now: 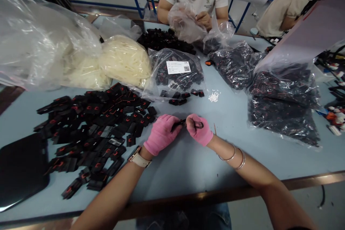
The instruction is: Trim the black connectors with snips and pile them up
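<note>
We find loose black plastic housings with orange-red clips (91, 109) spread at left, presumably for easy reach. The left hand (162, 133) in a pink glove pinches a slim black plastic piece (178, 123) centrally, apparently to steady it. The right hand (201, 134), gloved alike, is closed around a dark rod-like object (198, 125) we cannot identify. Farther right lie tiny white pieces (214, 96). Both forearms angle inward, fingers nearly meeting.

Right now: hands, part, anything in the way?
Left hand gripping black part; right hand closed on dark item, unclear what. Pile of black parts beside left hand; white bits beyond right hand.
</note>
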### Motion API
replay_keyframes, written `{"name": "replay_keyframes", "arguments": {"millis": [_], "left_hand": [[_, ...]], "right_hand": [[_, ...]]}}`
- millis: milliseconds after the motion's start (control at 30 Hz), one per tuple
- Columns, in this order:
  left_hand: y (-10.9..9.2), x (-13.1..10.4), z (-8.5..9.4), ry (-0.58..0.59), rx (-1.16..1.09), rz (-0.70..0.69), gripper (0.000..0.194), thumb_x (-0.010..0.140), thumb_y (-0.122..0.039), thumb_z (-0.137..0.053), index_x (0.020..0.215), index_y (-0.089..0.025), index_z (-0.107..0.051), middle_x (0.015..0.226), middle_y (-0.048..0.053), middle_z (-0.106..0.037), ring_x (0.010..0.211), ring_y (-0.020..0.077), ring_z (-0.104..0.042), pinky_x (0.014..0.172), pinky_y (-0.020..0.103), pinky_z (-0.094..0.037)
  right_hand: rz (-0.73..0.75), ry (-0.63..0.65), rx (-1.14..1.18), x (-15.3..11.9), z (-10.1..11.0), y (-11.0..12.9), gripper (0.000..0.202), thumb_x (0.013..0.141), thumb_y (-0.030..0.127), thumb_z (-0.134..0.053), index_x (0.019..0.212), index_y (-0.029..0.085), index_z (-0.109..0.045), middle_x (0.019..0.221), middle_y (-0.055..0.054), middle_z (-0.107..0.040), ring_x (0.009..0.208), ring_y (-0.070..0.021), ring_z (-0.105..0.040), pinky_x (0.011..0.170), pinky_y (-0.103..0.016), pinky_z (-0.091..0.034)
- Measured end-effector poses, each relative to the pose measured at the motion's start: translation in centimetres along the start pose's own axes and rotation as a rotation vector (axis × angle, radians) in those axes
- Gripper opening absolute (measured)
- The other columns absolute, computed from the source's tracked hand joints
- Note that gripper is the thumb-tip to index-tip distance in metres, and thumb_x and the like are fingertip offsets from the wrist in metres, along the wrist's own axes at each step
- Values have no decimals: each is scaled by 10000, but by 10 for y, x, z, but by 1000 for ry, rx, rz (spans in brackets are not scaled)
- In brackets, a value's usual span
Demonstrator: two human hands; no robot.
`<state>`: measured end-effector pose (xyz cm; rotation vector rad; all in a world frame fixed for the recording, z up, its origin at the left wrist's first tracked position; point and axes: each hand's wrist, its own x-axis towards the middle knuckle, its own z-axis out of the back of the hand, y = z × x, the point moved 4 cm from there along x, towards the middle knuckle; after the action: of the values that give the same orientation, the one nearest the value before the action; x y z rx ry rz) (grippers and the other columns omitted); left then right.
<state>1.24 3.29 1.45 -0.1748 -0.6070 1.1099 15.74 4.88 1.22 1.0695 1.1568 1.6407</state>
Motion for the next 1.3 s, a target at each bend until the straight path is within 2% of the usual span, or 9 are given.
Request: {"name": "replay_keyframes", "arguments": {"millis": [200,300,433,600,733,867,1000,1167,1300], "left_hand": [[-4,2,3,-10,18,-3,90,800,-268,-601,802,-179,-590,743,36,-638,712,202,-577,659,325,-456],[-7,2,5,3,52,13,119,781,-286,-621,753,-183,-569,724,35,-612,710,211,-565,643,331,-449],[-8,1,6,4,48,37,175,774,-331,-634,789,-176,-556,762,47,-603,738,221,-564,658,343,-461],[-13,0,3,24,-6,-119,284,818,-298,-608,1075,-184,-564,1090,98,-616,976,239,-575,815,370,-473],[-18,2,4,32,97,-218,151,856,-272,-566,979,-194,-607,1053,83,-648,994,244,-579,821,386,-461],[-6,4,19,-110,382,-14,87,846,-188,-534,791,-173,-600,1111,125,-634,1092,308,-531,856,461,-419],[6,2,30,-170,526,157,63,815,-183,-554,793,-161,-609,1231,175,-566,1164,367,-463,846,514,-396],[-7,3,21,-157,418,-25,69,824,-195,-565,830,-188,-634,1173,110,-617,1125,303,-498,883,452,-405],[-14,3,13,-114,316,-133,79,829,-198,-567,838,-196,-645,1072,88,-665,1056,277,-539,868,431,-423]], "right_hand": [[-71,-169,-33,3,14,8,214,833,334,-409,664,211,-456,510,40,-483,460,-95,-466,450,-223,-373],[-163,-267,20,7,23,7,269,868,340,-359,644,216,-440,440,43,-480,396,-97,-458,412,-218,-357],[-213,-261,123,12,24,3,276,868,387,-389,653,219,-435,398,66,-441,360,-96,-433,389,-209,-343],[-196,-367,124,12,32,-3,327,878,385,-367,607,213,-430,424,52,-462,384,-95,-458,414,-212,-358],[-173,-455,176,13,38,-8,370,894,428,-348,596,220,-420,410,49,-456,376,-101,-439,413,-227,-359],[-116,-450,253,17,36,-9,410,896,488,-356,581,226,-385,430,50,-427,382,-98,-417,411,-234,-351],[-67,-472,244,16,37,-7,436,899,508,-322,560,234,-313,493,35,-414,441,-103,-432,434,-239,-373],[-22,-386,-168,17,43,2,336,892,398,-363,645,211,-493,606,1,-534,598,-126,-520,610,-265,-439],[18,-180,-406,27,36,0,254,878,346,-421,874,191,-622,724,-23,-617,632,-137,-555,662,-277,-460]]}}
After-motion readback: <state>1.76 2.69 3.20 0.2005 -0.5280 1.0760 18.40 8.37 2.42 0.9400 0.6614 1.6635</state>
